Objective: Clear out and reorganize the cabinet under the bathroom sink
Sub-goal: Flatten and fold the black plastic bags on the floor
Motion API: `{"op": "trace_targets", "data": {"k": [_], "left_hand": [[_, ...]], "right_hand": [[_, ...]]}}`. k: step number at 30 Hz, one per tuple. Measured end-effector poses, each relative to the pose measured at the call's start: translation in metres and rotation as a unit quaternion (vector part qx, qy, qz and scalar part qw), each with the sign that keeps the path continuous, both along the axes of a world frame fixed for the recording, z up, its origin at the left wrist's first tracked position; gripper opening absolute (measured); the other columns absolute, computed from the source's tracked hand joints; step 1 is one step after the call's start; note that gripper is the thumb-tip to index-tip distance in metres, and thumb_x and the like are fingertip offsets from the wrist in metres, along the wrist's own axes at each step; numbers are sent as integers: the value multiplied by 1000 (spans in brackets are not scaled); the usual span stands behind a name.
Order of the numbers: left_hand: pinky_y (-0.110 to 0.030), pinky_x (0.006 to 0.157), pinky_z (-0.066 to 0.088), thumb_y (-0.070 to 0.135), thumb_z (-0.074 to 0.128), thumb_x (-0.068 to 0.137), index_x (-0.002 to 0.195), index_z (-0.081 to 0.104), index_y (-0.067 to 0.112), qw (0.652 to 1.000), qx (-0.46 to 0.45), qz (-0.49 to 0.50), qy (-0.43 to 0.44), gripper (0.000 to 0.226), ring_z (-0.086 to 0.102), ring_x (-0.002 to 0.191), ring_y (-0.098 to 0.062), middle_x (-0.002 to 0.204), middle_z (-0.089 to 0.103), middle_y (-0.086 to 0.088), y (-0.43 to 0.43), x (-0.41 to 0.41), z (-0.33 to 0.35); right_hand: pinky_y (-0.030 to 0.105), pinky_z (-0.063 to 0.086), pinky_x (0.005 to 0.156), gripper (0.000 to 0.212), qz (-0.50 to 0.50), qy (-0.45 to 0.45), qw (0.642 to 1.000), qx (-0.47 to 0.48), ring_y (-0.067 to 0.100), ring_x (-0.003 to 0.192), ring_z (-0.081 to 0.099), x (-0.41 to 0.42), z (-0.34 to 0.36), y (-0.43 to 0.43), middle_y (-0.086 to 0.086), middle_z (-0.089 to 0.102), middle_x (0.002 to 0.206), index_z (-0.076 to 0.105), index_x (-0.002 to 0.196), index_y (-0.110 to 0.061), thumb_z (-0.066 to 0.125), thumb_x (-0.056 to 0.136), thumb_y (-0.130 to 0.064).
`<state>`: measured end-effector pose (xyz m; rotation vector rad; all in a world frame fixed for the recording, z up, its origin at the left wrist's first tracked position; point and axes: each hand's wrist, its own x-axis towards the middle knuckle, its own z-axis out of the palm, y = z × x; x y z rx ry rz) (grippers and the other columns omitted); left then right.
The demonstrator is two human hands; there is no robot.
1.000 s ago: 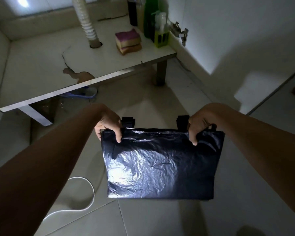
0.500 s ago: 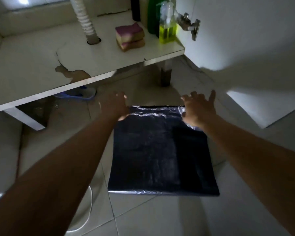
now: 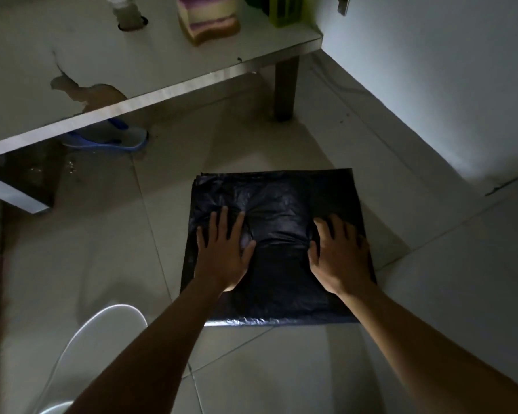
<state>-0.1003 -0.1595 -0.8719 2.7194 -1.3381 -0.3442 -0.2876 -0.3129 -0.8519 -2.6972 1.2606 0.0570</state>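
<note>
A black plastic bag (image 3: 278, 204) lies flat on the tiled floor in front of the cabinet. My left hand (image 3: 223, 249) rests palm down on its left half with fingers spread. My right hand (image 3: 340, 252) presses flat on its right half, fingers apart. The plastic bunches into wrinkles between the two hands. The white cabinet floor (image 3: 72, 55) stands raised at the upper left, with a chipped, stained patch near its front edge.
A stack of sponges (image 3: 207, 17) and a green bottle (image 3: 284, 10) sit at the cabinet's back right. A drain hose (image 3: 126, 10) passes through a hole. A blue slipper (image 3: 108, 138) lies under the cabinet. The open door (image 3: 431, 70) stands right. A white cable (image 3: 81, 333) loops lower left.
The bag went from hanging upright in both hands to lying flat on the floor. Both hands let go of its top edge and slid back toward me, pressing on its middle.
</note>
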Motion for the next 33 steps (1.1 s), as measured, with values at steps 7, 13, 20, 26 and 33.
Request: {"op": "trace_targets", "data": {"k": [7, 13, 20, 26, 33], "left_hand": [[-58, 119, -3, 58, 11, 98, 157, -7, 28, 999, -39, 7, -8, 68, -13, 151, -30, 164, -13, -7, -5, -41, 19], [-60, 119, 3, 57, 12, 99, 158, -1, 29, 999, -25, 27, -7, 67, -5, 152, -32, 166, -4, -7, -3, -82, -3], [-58, 120, 1, 56, 12, 100, 158, 0, 28, 999, -25, 25, -27, 66, -2, 152, -32, 166, -3, -8, -2, -83, -8], [-57, 118, 3, 57, 14, 99, 157, 5, 27, 999, -28, 11, -22, 66, 0, 152, -30, 165, 2, -10, 12, -64, 4], [-60, 119, 8, 58, 12, 98, 158, 2, 28, 998, -19, 13, -55, 67, 3, 151, -33, 165, 0, -11, 26, -66, -8]], "right_hand": [[56, 33, 107, 67, -191, -79, 976, 70, 36, 135, 36, -35, 24, 18, 12, 34, 151, 31, 149, -26, 55, 89, -46], [44, 47, 81, 79, -336, -29, 928, 162, 40, 108, 56, -75, 39, 38, 16, 52, 120, 44, 124, -11, 62, 76, -71], [49, 63, 66, 64, -472, -237, 779, 339, 32, 77, 68, -72, 35, 41, 17, 70, 103, 65, 107, -5, 90, 63, -44], [49, 57, 89, 44, -506, -266, 729, 376, 30, 86, 60, -71, 47, 35, 7, 58, 80, 66, 103, -4, 85, 75, -32], [42, 56, 80, 61, -482, -242, 702, 464, 31, 109, 58, -62, 57, 23, 11, 57, 123, 55, 123, -9, 84, 74, -30]]}}
